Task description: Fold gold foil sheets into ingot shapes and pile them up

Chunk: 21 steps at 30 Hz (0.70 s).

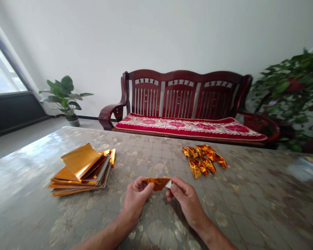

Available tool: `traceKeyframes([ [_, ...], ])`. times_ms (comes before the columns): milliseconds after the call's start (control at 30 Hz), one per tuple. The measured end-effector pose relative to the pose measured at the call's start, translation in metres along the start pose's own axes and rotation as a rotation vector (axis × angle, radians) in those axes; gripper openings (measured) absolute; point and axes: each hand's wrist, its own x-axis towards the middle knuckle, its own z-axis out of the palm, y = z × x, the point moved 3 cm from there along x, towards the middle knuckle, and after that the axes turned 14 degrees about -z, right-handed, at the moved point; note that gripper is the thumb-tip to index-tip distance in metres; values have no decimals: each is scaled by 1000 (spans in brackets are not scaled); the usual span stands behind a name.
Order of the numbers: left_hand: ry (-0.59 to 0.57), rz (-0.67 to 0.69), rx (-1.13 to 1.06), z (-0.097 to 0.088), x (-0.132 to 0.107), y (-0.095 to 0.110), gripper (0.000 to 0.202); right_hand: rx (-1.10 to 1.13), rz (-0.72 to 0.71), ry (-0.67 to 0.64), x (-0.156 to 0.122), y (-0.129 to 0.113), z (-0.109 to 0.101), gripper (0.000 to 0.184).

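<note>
My left hand [135,199] and my right hand [185,203] hold a small folded piece of gold foil paper [158,183] between them, pinching its two ends above the table. Its white back shows at the end by my right thumb. To the left lies a loose stack of gold foil sheets [80,172], its top sheet curling upward. To the right sits a small heap of folded gold foil pieces [203,159], pointed and ingot-like in shape.
The table [156,149] has a glossy grey patterned cover, with something flat and colourful [310,161] at its right edge. Behind it stand a dark red wooden bench [179,90] with a red cushion, a potted plant [64,97] and leafy foliage [292,86].
</note>
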Motion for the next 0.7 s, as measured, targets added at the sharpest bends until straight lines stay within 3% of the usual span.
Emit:
traceKeyframes([
  [233, -91, -11, 19, 6, -2, -5, 23, -200, 34, 80, 0, 12, -3, 34],
  [367, -114, 37, 190, 7, -5, -6, 22, -262, 53, 70, 1, 13, -7, 36],
  [567, -45, 146, 490, 8, -5, -3, 27, -281, 176, 13, -1, 16, -1, 33],
  [700, -112, 93, 421, 10, -5, -4, 33, -244, 156, 63, 1, 16, 2, 32],
])
